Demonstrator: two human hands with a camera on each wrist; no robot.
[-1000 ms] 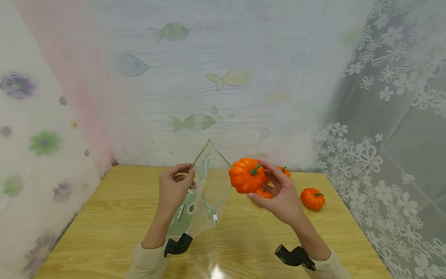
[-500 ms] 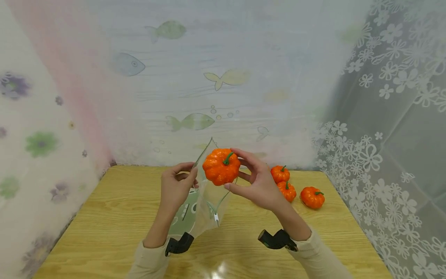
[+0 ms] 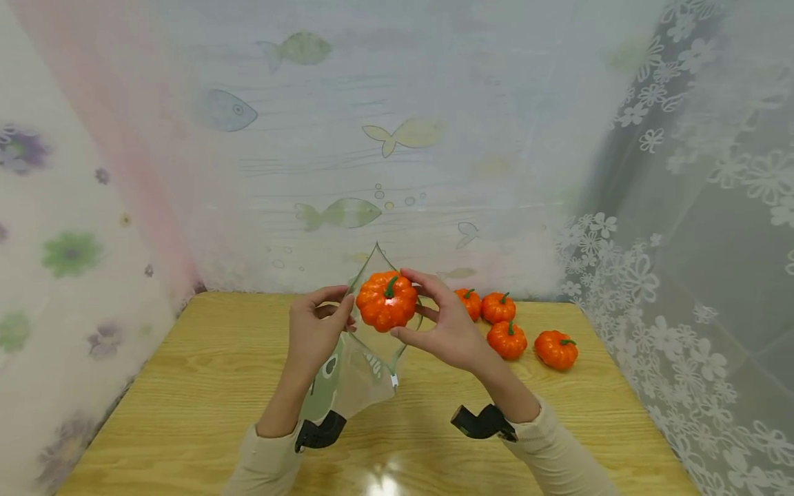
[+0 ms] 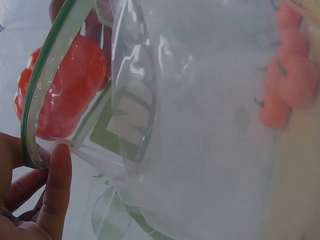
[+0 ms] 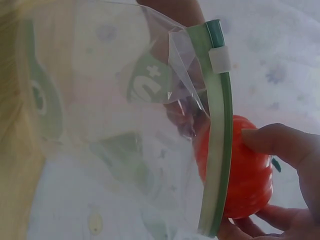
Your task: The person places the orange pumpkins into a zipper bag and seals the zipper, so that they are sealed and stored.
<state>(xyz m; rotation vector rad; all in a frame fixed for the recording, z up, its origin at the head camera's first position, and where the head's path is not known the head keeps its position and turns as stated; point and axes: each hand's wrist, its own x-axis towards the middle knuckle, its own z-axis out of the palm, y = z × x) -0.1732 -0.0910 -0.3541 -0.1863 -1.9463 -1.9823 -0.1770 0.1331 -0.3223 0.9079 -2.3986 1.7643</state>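
My left hand [image 3: 319,327] pinches the rim of a clear zip bag [image 3: 366,379] between thumb and fingers, and the bag's mouth gapes upward. Green zip edging [image 4: 37,75] and a white slider [image 5: 219,59] mark that mouth. In my right hand [image 3: 443,324] is a small orange toy pumpkin [image 3: 386,301] with a green stem, gripped from its right side by thumb and fingers. The pumpkin sits right at the mouth; in the right wrist view part of it shows behind the green zip edge. Green printing covers part of the bag.
Several more orange pumpkins stand on the wooden table [image 3: 186,399] to the right, among them a near one [image 3: 506,339] and one farthest right [image 3: 555,350]. A patterned curtain [image 3: 397,138] hangs behind the table.
My right hand has carried the pumpkin leftward from beside the bag to its mouth. The pumpkins behind that hand have come into view. My left hand keeps its hold with little movement.
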